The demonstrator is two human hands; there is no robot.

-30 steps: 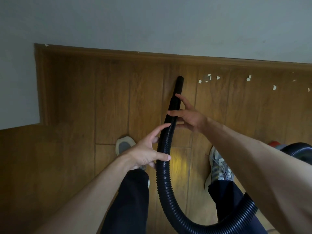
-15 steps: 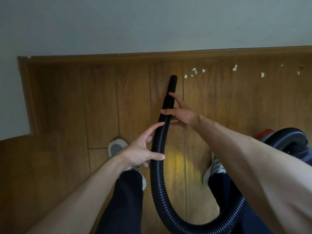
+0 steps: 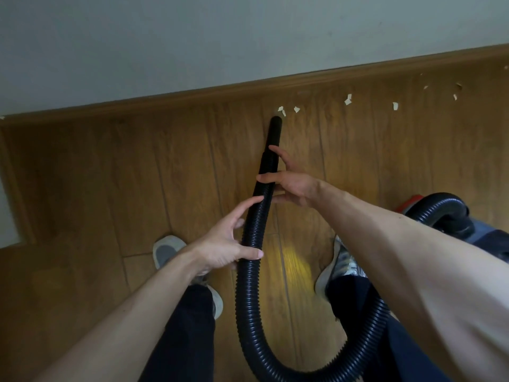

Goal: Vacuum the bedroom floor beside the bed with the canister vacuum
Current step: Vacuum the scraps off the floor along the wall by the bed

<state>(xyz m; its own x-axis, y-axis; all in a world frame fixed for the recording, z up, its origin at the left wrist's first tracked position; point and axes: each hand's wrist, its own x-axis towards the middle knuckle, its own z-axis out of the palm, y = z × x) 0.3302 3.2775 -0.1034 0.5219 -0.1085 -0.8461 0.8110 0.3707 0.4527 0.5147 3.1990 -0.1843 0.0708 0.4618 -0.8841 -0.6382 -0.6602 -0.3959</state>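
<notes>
A black ribbed vacuum hose loops up from the floor between my legs and ends in a smooth black nozzle. My left hand grips the ribbed part lower down. Higher up, my right hand holds the hose where the rigid tube begins, fingers loosely wrapped. The nozzle tip touches the wooden floor next to small white paper scraps. More scraps lie to the right along the baseboard. The canister vacuum, dark with a red part, sits at the right edge, mostly hidden by my right arm.
A grey wall with a wooden baseboard runs across the top. The floor is brown wood planks. My two shoes stand on either side of the hose. A wall corner shows at the far left.
The nozzle has moved right along the baseboard and now reaches the first paper scraps. The view has swung right and tilted. Both hands keep their hold on the hose.
</notes>
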